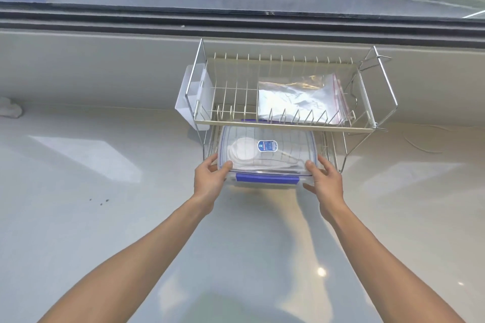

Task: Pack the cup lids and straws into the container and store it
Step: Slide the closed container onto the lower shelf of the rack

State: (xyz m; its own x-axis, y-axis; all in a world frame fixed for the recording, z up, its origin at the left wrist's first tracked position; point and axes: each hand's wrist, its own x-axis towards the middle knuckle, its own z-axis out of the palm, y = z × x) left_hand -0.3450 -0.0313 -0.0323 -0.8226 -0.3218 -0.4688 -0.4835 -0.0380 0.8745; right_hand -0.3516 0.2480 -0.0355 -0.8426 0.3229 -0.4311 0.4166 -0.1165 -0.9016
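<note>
A clear plastic container (267, 155) with a lid, blue clips and a blue label sits partly inside the lower tier of a two-tier wire dish rack (286, 124). White cup lids (245, 152) and straws show through its lid. My left hand (210, 178) grips the container's near left corner, thumb on top. My right hand (325, 178) grips the near right corner the same way. The container's near edge sticks out of the rack toward me.
The rack's upper tier holds a clear zip bag (301, 99) with a red seal. A white plastic holder (190, 97) hangs on the rack's left side. The rack stands on a pale glossy counter (105, 217) below a window sill. A white object (10, 107) lies at far left.
</note>
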